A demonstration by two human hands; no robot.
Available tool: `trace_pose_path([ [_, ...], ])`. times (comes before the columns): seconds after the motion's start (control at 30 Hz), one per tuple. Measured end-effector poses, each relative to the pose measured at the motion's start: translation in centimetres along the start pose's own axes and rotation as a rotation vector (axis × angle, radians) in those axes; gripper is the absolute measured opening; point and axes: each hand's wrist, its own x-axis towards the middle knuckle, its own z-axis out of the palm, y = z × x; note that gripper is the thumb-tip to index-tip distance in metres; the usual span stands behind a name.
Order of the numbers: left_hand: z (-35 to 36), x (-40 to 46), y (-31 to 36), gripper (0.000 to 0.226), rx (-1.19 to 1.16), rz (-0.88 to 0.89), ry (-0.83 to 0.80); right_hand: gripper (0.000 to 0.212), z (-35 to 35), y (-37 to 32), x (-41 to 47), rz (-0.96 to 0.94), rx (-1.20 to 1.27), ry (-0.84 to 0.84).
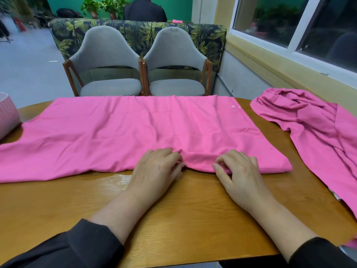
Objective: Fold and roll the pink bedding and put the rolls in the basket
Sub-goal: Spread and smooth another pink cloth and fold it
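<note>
A pink sheet (119, 130) lies spread flat across the wooden table (173, 213), folded into a wide band. My left hand (158, 167) and my right hand (237, 167) sit at the sheet's near edge, a little right of centre. Both have curled fingers that pinch the edge, and the cloth bunches into a small ridge between them. A second pink piece (316, 124) lies crumpled at the table's right side and hangs over the edge. The pink basket (7, 115) stands at the far left, only partly in view.
Two grey chairs (139, 70) stand behind the table, with a leaf-patterned sofa back (135, 29) beyond them. A window (301, 26) and its sill run along the right wall. A person sits far behind the sofa.
</note>
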Motion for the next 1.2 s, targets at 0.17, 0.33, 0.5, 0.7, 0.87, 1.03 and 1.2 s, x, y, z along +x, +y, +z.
trace_pose_path([
  [0.17,-0.9,-1.3,-2.0,0.015,0.028,-0.114,-0.033,0.017,1.2,-2.0,1.0,-0.077,0.039,-0.040],
  [0.33,-0.7,-1.3,-2.3,0.016,0.085,-0.245,-0.003,0.011,2.7,-4.8,3.3,0.157,-0.040,-0.180],
  [0.5,-0.5,-1.1,-2.8,0.014,0.172,-0.358,-0.060,0.011,2.6,-5.1,4.8,0.294,-0.093,-0.333],
  [0.7,-1.7,-1.2,-2.4,0.006,0.045,-0.270,0.074,0.014,2.7,-6.1,4.3,0.214,-0.195,-0.253],
  [0.87,-3.3,-2.5,-3.8,0.009,-0.102,-0.097,0.086,0.010,0.9,-5.2,1.0,-0.073,-0.030,0.014],
  [1.03,-3.2,-3.4,-4.8,0.039,0.006,-0.138,-0.155,0.011,1.3,-4.4,-0.1,-0.138,-0.002,-0.087],
  [1.2,-2.4,-3.3,-5.2,0.018,0.100,-0.177,-0.128,0.028,2.5,-6.2,1.3,-0.093,-0.067,-0.014],
])
